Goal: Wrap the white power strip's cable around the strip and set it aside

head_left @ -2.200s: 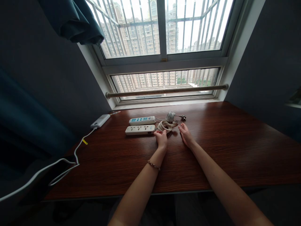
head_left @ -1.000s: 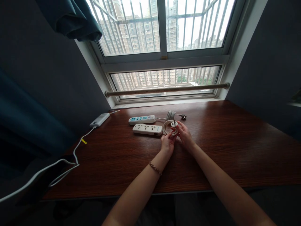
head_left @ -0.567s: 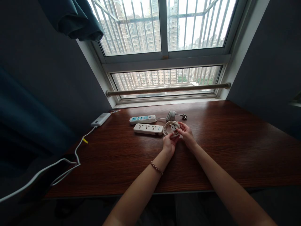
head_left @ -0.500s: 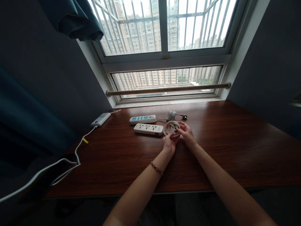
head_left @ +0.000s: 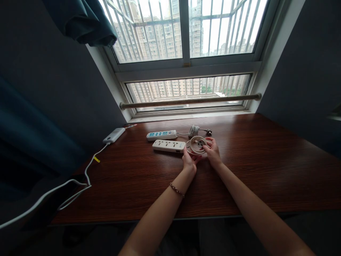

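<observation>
A white power strip (head_left: 168, 145) lies on the table, its right end close to my left hand. Its pale cable is wound into a round coil (head_left: 193, 151), with the plug (head_left: 199, 143) inside the loop. My right hand (head_left: 213, 153) grips the coil's right side, thumb and fingers closed on it. My left hand (head_left: 189, 163) is at the coil's lower left with thumb and fingers spread apart. Its thumb reaches up by the strip's end, and its fingers lie along the coil's lower edge, partly hidden.
Behind lies a second power strip (head_left: 161, 134) with blue sockets, its grey cord bundle (head_left: 194, 131) and plug (head_left: 209, 132). A white device (head_left: 114, 135) with a white cable (head_left: 87, 174) rests at the left. The wooden table (head_left: 266, 170) meets the window sill.
The coil has shifted slightly right along with my right hand. My left thumb has come off the coil and moved left toward the strip's end; the left fingers have spread.
</observation>
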The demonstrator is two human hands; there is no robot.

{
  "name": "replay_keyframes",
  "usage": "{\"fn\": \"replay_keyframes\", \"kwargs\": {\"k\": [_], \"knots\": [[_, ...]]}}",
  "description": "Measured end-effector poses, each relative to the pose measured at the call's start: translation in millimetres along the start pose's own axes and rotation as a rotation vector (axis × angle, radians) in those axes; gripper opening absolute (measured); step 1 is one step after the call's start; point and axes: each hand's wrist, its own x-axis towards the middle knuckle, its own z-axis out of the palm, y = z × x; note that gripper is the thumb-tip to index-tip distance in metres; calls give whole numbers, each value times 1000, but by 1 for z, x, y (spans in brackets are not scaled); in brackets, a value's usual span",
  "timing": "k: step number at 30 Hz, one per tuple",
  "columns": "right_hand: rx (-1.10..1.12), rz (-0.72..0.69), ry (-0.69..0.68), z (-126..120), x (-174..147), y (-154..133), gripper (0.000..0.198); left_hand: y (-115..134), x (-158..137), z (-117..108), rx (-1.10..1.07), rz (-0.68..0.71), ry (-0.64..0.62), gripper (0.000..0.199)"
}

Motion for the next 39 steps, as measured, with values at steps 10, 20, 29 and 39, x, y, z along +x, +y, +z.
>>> {"fn": "replay_keyframes", "kwargs": {"k": [10, 20, 29, 39], "knots": [[78, 49, 75, 0, 0, -1, 38, -10, 22, -9, 304, 327, 61, 12], [122, 116, 104, -5, 2, 5, 40, 10, 26, -15, 719, 553, 98, 43], [17, 47, 154, -7, 4, 12, 40, 21, 18, -15, 1068, 925, 101, 41], [15, 37, 84, -4, 0, 5, 39, 23, 26, -8, 402, 233, -248, 36]]}}
